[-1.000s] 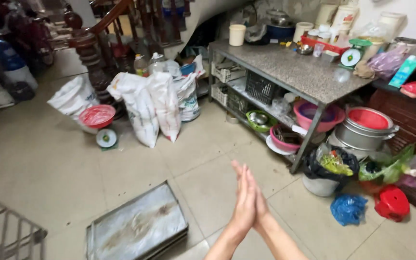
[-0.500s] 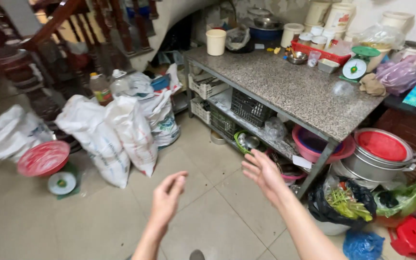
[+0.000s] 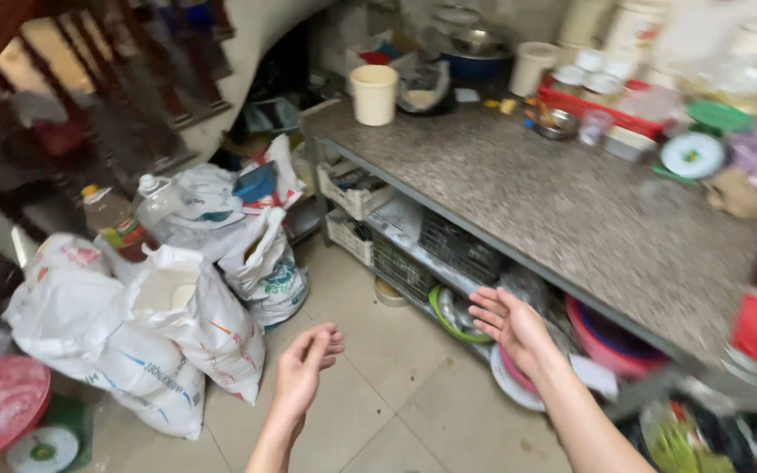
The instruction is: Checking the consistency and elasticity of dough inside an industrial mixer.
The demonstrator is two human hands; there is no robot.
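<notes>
Both hands are empty, so no handling has begun as far as the view shows. Nearest, the left hand [image 3: 304, 372] hangs over the tiled floor [image 3: 396, 394], its grip loose, fingers half curled and holding nothing. The right hand [image 3: 510, 324] is raised palm up with fingers spread wide, just in front of the lower shelf under the worktop [image 3: 562, 210], touching nothing.

Closest to that hand are a green bowl [image 3: 449, 317] and a pink basin [image 3: 611, 337] tucked under the worktop, both partly hidden by the shelf edge and untouched. To the left, white sacks [image 3: 168, 333] stand on the floor, bulging and open at the top, with plastic bottles [image 3: 124, 215] behind them.

Farther off, the speckled grey worktop is mostly bare in the middle. A cream cup [image 3: 373, 94] stands upright near its far corner, beside a red tray [image 3: 602, 109] of small jars.
</notes>
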